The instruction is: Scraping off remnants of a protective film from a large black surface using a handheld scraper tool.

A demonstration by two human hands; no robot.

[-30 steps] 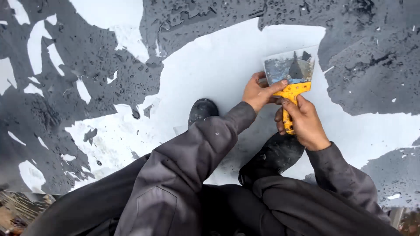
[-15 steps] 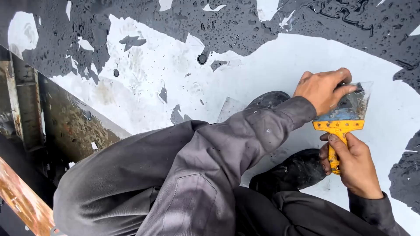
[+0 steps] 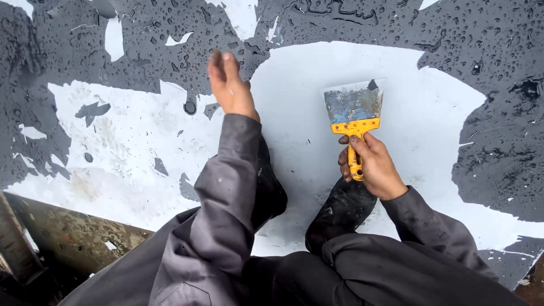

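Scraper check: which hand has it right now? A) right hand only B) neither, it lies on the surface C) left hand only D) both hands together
A: the right hand alone wraps the yellow handle of the scraper, while the left hand is raised, open and apart from it.

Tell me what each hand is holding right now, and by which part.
The right hand holds a scraper by its yellow handle, with the wide metal blade pointing away from the person. The left hand holds nothing; it is raised, open, above the surface.
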